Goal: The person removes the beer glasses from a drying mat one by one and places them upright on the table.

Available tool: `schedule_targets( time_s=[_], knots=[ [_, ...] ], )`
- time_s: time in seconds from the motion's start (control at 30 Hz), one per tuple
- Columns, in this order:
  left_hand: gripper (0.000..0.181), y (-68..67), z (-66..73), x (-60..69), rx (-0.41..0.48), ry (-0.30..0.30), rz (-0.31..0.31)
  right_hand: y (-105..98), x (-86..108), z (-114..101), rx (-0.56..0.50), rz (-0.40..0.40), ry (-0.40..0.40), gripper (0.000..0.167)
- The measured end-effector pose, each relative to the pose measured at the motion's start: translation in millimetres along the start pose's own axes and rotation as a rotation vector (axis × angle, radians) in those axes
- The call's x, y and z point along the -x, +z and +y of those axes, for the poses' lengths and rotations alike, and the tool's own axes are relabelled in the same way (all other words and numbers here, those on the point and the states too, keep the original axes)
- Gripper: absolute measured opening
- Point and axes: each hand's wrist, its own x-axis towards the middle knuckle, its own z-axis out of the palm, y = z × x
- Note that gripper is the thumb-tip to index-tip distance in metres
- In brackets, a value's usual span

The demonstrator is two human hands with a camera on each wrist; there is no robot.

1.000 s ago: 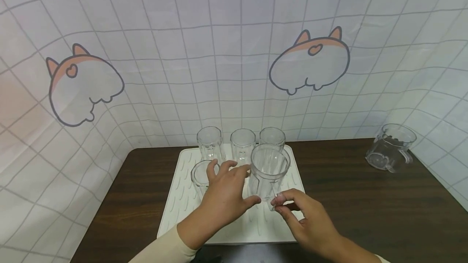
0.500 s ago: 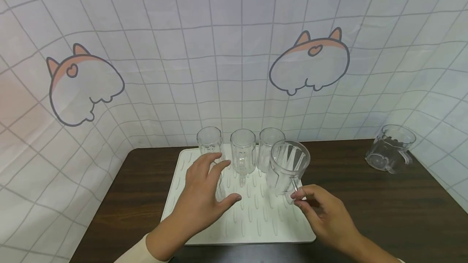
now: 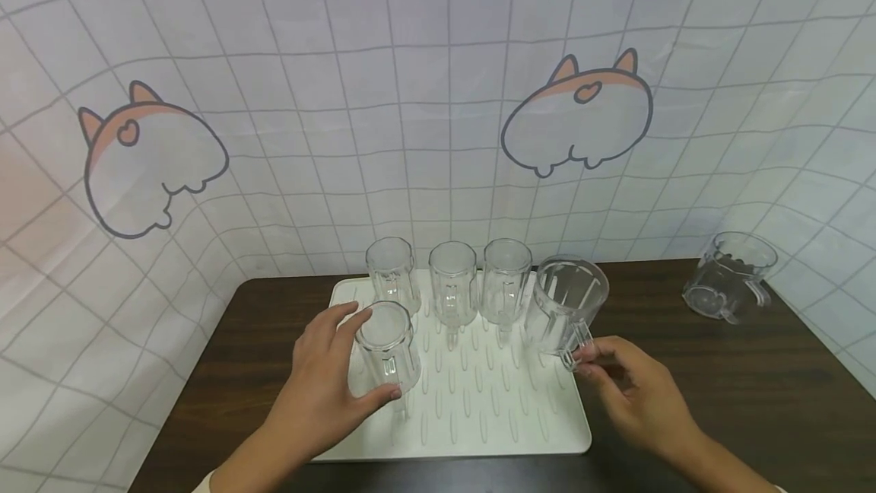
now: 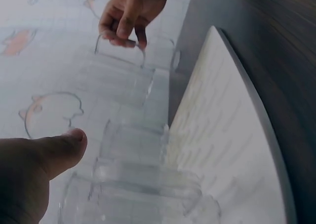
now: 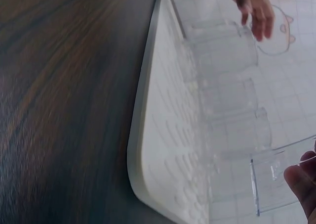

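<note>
My right hand (image 3: 633, 390) pinches the handle of a large clear mug (image 3: 566, 303), its round rim facing up. This mug stands out over the right part of a white ridged drainer tray (image 3: 472, 428). In the right wrist view, fingertips (image 5: 298, 177) meet the clear handle. My left hand (image 3: 322, 383) has its fingers and thumb spread about a smaller clear mug (image 3: 388, 348) at the tray's front left. Whether it touches that mug I cannot tell. The left wrist view shows the left thumb (image 4: 66, 147) stretched out, gripping nothing visible.
Three more clear mugs stand along the tray's back edge: a left one (image 3: 393, 272), a middle one (image 3: 453, 280) and a right one (image 3: 505, 280). Far right on the dark wooden table (image 3: 657, 341) is a handled clear mug (image 3: 728, 280) with dark bits. A printed curtain (image 3: 438, 135) surrounds the table.
My right hand has carried the large mug rightward, off the tray's middle. The left hand has drawn back to the left, away from the large mug, uncovering the front-left mug.
</note>
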Motion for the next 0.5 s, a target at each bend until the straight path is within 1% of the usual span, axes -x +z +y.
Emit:
schedule_targets(
  time_s=[0.2,0.37,0.5],
  knots=[
    [0.107,-5.4,-15.7,16.8,-0.007,-0.063,-0.017,-8.2,-0.3,6.4,0.043,-0.004,0.044,0.045],
    [0.109,-7.9,-27.4,28.6,-0.002,-0.127,-0.043,-13.1,0.7,12.8,0.065,0.021,0.06,0.044],
    [0.108,-6.4,-37.7,36.0,0.004,-0.17,-0.068,-16.1,1.2,17.3,0.062,0.049,0.085,0.044]
  ],
)
